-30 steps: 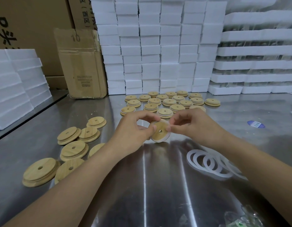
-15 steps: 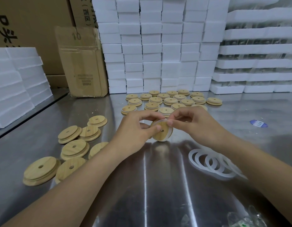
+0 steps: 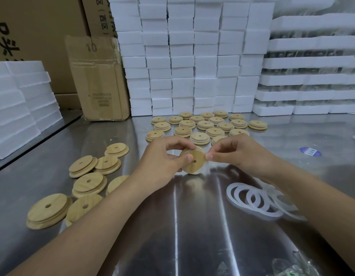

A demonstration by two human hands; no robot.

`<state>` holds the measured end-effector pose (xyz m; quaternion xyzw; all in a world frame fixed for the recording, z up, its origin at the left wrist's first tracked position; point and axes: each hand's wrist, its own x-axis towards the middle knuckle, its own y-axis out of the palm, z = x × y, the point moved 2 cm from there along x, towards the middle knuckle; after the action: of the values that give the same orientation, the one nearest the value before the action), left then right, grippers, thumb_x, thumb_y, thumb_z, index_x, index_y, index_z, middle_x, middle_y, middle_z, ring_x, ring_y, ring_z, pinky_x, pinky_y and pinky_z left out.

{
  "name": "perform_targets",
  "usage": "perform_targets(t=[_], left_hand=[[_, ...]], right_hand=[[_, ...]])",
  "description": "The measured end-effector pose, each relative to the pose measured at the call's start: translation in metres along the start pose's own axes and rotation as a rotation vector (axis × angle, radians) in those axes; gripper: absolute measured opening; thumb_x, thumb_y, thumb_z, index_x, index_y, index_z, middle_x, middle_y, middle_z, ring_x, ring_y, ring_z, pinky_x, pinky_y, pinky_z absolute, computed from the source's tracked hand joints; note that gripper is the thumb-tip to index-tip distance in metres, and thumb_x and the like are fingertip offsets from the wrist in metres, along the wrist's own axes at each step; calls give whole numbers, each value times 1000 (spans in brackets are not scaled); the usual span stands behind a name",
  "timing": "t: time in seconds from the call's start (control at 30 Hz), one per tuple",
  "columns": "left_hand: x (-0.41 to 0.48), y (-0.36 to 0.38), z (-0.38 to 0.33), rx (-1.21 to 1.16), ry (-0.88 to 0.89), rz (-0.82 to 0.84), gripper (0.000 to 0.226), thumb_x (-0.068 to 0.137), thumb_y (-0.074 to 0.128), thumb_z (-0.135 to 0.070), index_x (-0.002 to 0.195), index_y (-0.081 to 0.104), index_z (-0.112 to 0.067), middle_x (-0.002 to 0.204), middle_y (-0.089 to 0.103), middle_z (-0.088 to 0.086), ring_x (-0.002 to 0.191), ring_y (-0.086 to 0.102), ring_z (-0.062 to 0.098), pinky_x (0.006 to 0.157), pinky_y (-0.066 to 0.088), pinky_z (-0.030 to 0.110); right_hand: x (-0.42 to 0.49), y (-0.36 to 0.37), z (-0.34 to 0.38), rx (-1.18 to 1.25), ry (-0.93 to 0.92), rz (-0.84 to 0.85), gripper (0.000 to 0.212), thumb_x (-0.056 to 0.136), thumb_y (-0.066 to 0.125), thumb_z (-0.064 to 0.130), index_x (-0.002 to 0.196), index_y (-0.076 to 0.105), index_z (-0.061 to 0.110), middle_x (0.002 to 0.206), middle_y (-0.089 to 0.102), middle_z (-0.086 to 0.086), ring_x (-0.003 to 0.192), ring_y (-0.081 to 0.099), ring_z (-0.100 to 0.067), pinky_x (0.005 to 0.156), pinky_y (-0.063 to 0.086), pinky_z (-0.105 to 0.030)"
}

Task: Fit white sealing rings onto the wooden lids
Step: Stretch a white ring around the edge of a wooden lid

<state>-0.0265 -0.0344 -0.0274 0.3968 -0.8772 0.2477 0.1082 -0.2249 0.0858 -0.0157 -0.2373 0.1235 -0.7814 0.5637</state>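
— The left hand [image 3: 162,158] and the right hand [image 3: 238,154] met over the middle of the steel table [image 3: 192,236]. What had they got?

— One wooden lid [image 3: 194,163], held on edge just above the table, its flat face with the small hole turned toward the person. A white sealing ring [image 3: 204,169] showed as a pale band at its rim, mostly behind the wood.

— Why on edge?

— I'd judge so fingertips from both sides could reach the rim and work the ring round the back step.

— And the grip?

— The left thumb pressed the face near the hole, fingers curled behind: that hand was closed round the lid, steadying it. The right thumb and forefinger pinched at the right-hand edge, where ring met wood, other fingers tucked in. Ring alone or ring with lid, I couldn't tell.

— The layout?

— Sensible, I think. Bare lids [image 3: 87,182] lay beside the left forearm, loose rings [image 3: 256,200] overlapped beside the right, each supply near a hand. What looked like ringed lids [image 3: 204,124] sat in rows farther back, before the foam blocks [image 3: 182,56].

— The arms?

— Both forearms stretched forward from the lower corners, converging on the lid.
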Motion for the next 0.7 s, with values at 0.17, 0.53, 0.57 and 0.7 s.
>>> perform_targets(t=[0.17,0.53,0.57,0.7], left_hand=[[0,1,0,4,-26,24,36,89,83,-11,103,76,-44,101,74,-15,77,80,29,78,66,54],[1,10,4,-79,-100,70,34,92,82,-9,122,79,-24,112,80,5,87,80,24,77,67,44],[1,10,5,-82,-105,67,34,91,83,-10,121,80,-25,111,80,4,89,80,23,77,67,44],[1,10,6,-98,-116,37,31,90,84,-10,113,81,-31,106,81,0,93,79,17,75,68,43]], right_hand=[[0,6,3,47,-49,-20,8,89,82,21,88,82,13,84,78,-3,75,65,-2,72,48,-11],[0,12,14,-53,-27,-91,12,97,74,23,89,80,17,96,77,-15,85,66,-23,84,48,-32],[0,12,13,-53,-9,-88,12,98,74,24,89,80,18,97,76,-16,84,64,-19,84,47,-32],[0,10,6,-44,64,-73,14,97,74,33,91,81,22,105,72,-26,84,56,-25,83,43,-39]])
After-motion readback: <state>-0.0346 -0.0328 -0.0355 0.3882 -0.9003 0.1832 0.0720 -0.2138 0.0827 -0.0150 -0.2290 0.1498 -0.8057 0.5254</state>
